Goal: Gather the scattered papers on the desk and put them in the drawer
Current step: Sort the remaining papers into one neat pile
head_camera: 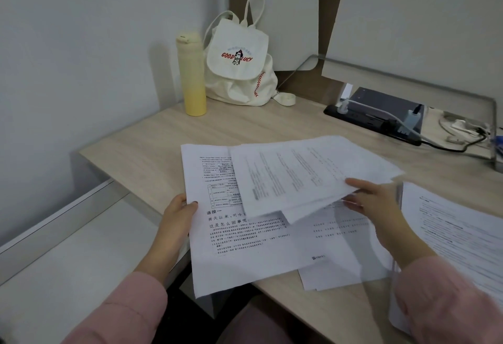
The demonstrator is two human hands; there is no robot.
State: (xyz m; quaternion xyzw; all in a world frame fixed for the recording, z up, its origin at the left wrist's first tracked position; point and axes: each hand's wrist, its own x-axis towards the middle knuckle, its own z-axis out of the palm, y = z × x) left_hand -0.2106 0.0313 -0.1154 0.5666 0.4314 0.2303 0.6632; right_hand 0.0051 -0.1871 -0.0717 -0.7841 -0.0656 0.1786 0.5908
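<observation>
- Head view, far left: one white drawer (68, 248) is pulled out beside and below the wooden surface (258, 126). No paper in it.
- The left grip (178, 215), a bare hand out of a pink sleeve, pinches the left edge of the big sheet (245, 251) with the thumb on top. That sheet lies on the surface, and its near corner hangs over the front edge.
- The print on the big sheet is Chinese. I can read the heading "语段一", then "两天以来" and "这是怎么回事呢". The tables above and the small text below are too tiny to read.
- Back corner: one pale yellow bottle (192, 79) stands upright, touching one white canvas backpack (239, 77). The flap says "GOOD LUC" plus a last letter that could be Y or K, around a little cartoon figure. There's red baseball-style stitching down the side.
- Middle: the fanned sheets (299, 175), at least two, overlap the top of the big sheet. They're blurred, so nothing on them is legible.
- The right grip (373, 202) is closed on the fanned sheets at their right edge, thumb on top and fingers underneath.
- One more lower sheet (340, 267) lies flat under the big sheet's right side.
- Far right: a paper stack (457, 232) with fine print. I can't count it.
- Behind it: one black power strip (362, 119) with white plugs in it.
</observation>
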